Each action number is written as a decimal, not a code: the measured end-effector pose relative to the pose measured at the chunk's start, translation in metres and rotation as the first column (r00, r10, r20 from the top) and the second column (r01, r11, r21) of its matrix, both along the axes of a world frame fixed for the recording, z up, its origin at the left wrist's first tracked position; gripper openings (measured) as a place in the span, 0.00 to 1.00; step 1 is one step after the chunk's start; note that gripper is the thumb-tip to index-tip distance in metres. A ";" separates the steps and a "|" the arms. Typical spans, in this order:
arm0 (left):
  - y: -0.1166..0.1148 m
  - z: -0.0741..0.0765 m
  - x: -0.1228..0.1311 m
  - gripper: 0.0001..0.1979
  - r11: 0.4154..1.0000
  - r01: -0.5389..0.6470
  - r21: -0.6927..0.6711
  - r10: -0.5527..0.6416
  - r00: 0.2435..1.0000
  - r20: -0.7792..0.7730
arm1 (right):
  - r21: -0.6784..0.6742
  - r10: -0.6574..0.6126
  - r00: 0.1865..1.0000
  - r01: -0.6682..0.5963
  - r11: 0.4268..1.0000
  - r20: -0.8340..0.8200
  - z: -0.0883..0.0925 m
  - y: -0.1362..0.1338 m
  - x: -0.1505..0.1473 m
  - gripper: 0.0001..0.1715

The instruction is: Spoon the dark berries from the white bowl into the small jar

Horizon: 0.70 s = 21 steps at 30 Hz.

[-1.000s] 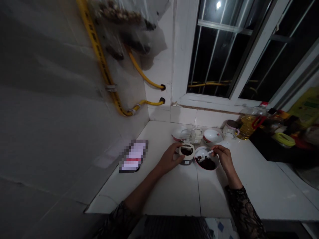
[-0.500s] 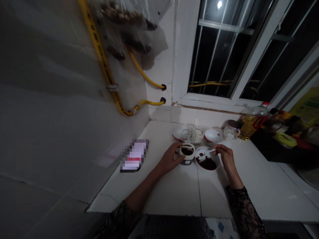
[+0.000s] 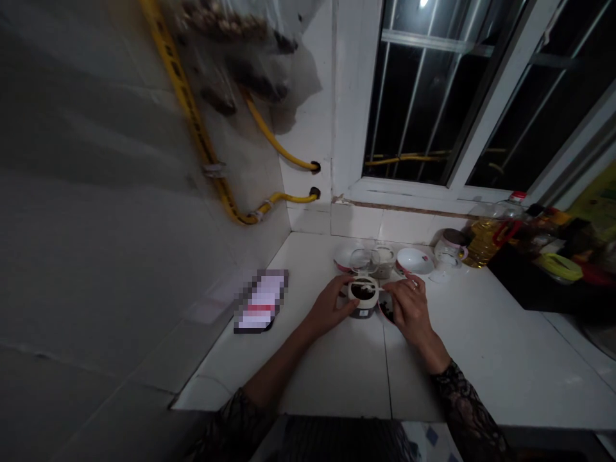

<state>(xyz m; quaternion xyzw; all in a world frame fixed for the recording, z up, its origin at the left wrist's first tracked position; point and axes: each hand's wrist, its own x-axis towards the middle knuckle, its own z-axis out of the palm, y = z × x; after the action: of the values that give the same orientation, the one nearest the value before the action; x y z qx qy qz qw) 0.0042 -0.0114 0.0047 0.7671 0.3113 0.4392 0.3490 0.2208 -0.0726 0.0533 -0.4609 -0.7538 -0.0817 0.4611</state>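
My left hand (image 3: pixel 334 305) is wrapped round the side of a small jar (image 3: pixel 364 312) with a pale rim, its clear lid (image 3: pixel 364 260) flipped up at the back. Dark contents show inside the jar. Between the fingers of my right hand (image 3: pixel 409 305) is the handle of a small white spoon (image 3: pixel 370 289), whose head is over the jar's mouth. Just right of the jar, a bowl (image 3: pixel 385 316) with dark crumbly stuff in it is mostly hidden behind my right hand.
Behind stand two bowls, one at the left (image 3: pixel 342 258) and a white one (image 3: pixel 414 260), with another jar (image 3: pixel 385 262) between them. A glass jar (image 3: pixel 450 247), an oil bottle (image 3: pixel 484 240) and a dark box (image 3: pixel 517 276) line the right. A phone (image 3: pixel 262 301) lies left.
My right hand has moved left with the spoon, from above the bowl to the jar's mouth, and now covers most of the bowl. My left hand keeps its hold on the jar.
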 end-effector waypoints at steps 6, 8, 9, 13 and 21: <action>-0.001 0.002 0.000 0.21 1.000 -0.004 0.003 0.004 1.000 -0.007 | 0.063 -0.218 0.968 0.227 0.972 -0.127 0.003 -0.001 0.028 0.13; -0.001 0.002 0.000 0.21 1.000 -0.009 0.003 0.009 1.000 -0.006 | -0.035 -0.277 0.954 0.274 0.961 -0.118 0.001 0.002 0.042 0.13; -0.001 0.002 -0.001 0.21 1.000 -0.012 0.002 0.012 1.000 -0.005 | -0.083 -0.288 0.953 0.281 0.956 -0.091 -0.001 0.004 0.047 0.12; -0.001 0.001 -0.001 0.21 1.000 -0.001 -0.007 0.001 1.000 -0.001 | -0.226 -0.270 0.962 0.273 0.935 0.043 -0.010 0.011 0.054 0.12; -0.002 0.003 0.000 0.21 1.000 -0.010 -0.008 0.010 1.000 -0.001 | -0.478 -0.170 0.966 0.059 0.876 -0.192 -0.010 0.012 0.038 0.13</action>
<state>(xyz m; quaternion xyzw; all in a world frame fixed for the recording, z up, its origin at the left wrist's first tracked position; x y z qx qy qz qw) 0.0042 -0.0131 0.0081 0.7644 0.3170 0.4394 0.3495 0.2585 -0.0609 0.0434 -0.6089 -0.6643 0.1290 0.4140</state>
